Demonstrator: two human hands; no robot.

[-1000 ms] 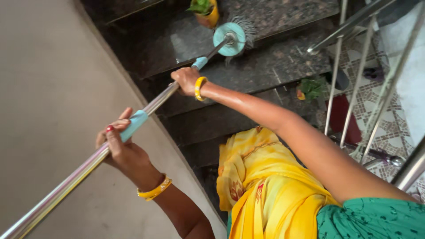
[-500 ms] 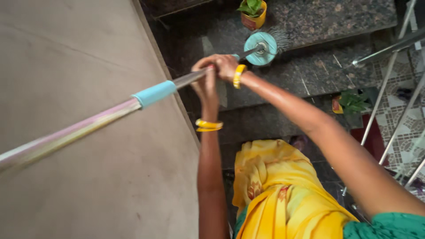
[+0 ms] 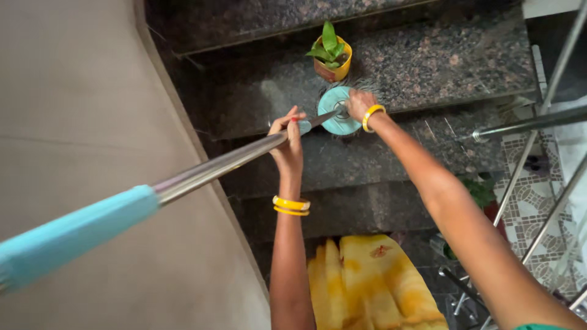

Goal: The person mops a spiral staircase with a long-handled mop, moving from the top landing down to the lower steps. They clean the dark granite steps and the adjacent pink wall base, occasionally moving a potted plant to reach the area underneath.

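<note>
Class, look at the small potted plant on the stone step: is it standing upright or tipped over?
Upright. The yellow pot sits flat on the dark granite step, its green leaves pointing up, just beyond the round mop head.

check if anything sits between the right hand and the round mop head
Nothing visible does: the right hand already rests on the mop head. The potted plant stands just beyond it on the same step.

Right hand (image 3: pixel 359 104) slid down pole (image 3: pixel 244 157) onto teal mop head (image 3: pixel 338 111); left hand (image 3: pixel 287 137) moved lower too.

Mop handle (image 3: pixel 73 229) blurred, cut at left edge; railing (image 3: pixel 553 122) cropped right.
</note>
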